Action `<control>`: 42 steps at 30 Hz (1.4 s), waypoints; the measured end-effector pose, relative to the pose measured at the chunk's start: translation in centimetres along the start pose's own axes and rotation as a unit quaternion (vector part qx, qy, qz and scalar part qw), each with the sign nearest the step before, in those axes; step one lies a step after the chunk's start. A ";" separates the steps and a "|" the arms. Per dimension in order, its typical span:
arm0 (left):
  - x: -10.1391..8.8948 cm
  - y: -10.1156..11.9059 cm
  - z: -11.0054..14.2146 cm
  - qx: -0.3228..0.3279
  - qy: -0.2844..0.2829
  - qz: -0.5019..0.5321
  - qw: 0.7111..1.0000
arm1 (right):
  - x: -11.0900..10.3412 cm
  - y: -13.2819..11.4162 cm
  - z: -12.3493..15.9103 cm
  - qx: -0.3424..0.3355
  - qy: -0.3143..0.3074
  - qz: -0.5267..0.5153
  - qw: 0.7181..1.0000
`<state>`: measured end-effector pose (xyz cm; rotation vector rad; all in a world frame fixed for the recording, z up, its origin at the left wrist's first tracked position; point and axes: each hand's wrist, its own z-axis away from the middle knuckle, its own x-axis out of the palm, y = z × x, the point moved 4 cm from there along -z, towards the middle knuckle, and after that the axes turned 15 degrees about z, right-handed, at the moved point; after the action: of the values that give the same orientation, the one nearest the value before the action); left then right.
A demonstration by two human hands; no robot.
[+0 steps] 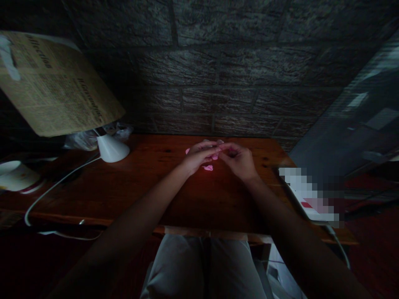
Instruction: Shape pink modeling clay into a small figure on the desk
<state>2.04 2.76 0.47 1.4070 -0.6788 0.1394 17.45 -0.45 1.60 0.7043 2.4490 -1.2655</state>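
Over the far middle of the wooden table, my left hand point(199, 157) and my right hand point(239, 160) meet at the fingertips. Between them is a small, soft-looking pink piece point(215, 156), whose material I cannot make out. The thumb and fingers of my left hand close around it from the left. My right hand pinches its right side with thumb and forefinger. Below the hands lies a loose crumpled pink scrap point(208, 167). Another pink bit point(187, 151) shows just beyond my left hand's back, partly covered by it.
A lamp with a newspaper-print shade point(68, 91) and white base point(112, 148) stands at the left, its white cord point(56, 182) trailing over the table edge. A paper cup point(18, 176) lies far left. A pixelated flat object point(307, 195) is at the right edge. Behind rises a brick-patterned wall point(199, 70).
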 end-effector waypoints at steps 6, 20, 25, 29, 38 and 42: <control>0.0 0.1 0.0 0.001 -0.011 0.000 1.000 | 0.1 -0.2 0.0 -0.013 -0.013 -0.003 1.000; -0.1 -0.2 0.0 -0.013 -0.001 0.012 1.000 | 0.3 0.0 0.1 -0.026 -0.020 -0.008 0.999; -0.2 -0.2 -0.1 -0.010 0.012 0.005 1.000 | 0.3 0.0 0.1 -0.023 -0.009 -0.020 0.999; -0.3 -0.1 -0.1 -0.005 0.011 -0.004 1.000 | 0.5 -0.1 0.2 -0.029 -0.016 -0.035 0.999; 0.0 0.2 0.1 -0.010 0.026 0.025 0.999 | 0.1 0.0 0.2 0.000 0.012 -0.012 1.000; -0.1 0.2 0.0 -0.008 0.036 0.015 0.999 | 0.2 0.0 0.2 0.007 0.014 -0.018 1.000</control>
<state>1.88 2.79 0.59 1.3713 -0.6400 0.2061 17.25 -0.53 1.43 0.6898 2.4875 -1.2962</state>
